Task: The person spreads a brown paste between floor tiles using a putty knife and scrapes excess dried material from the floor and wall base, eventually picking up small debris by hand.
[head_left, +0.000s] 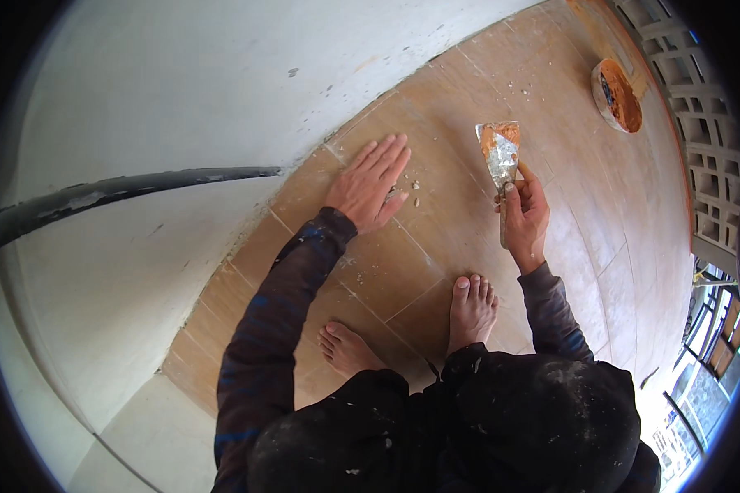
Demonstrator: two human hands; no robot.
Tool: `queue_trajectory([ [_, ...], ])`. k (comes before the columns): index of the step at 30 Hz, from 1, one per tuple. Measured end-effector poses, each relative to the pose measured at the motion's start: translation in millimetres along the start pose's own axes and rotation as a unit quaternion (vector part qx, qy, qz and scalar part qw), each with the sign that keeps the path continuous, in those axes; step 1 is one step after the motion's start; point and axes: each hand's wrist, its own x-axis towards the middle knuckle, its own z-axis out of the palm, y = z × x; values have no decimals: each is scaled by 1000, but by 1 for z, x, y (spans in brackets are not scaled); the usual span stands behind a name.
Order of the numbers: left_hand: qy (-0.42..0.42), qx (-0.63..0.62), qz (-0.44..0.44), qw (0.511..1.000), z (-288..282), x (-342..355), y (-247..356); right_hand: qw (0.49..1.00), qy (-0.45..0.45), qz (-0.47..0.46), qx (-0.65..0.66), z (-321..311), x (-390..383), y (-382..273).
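My left hand [367,185] lies flat over the tan tiled floor [436,222], its fingers stretched out toward the foot of the white wall. Small pale crumbs [415,187] are scattered just beside its fingertips and thumb. In my right hand [524,215] is a putty knife [501,160], held by its handle with the blade pointing away from me. Orange-brown paste coats the blade's wide end, and the metal below is smeared and whitish. Part of the handle is hidden by my fingers.
A round shallow tub [621,97] of orange-brown paste stands at the far right, near a lattice block wall [699,123]. On the left rises the white wall [181,90], with a dark pipe [131,191] against it. My bare feet [473,308] are on the tiles.
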Motion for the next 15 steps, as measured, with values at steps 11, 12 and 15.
queue_trajectory([
  [11,-76,-49,143,986,-23,14,14,999,33,14,-26,-42,-24,6],
  [12,-73,-48,143,986,-10,37,7,999,32,22,-28,-41,-26,5],
  [15,0,4,60,998,26,71,-2,999,27,20,0,-30,-27,-3],
])
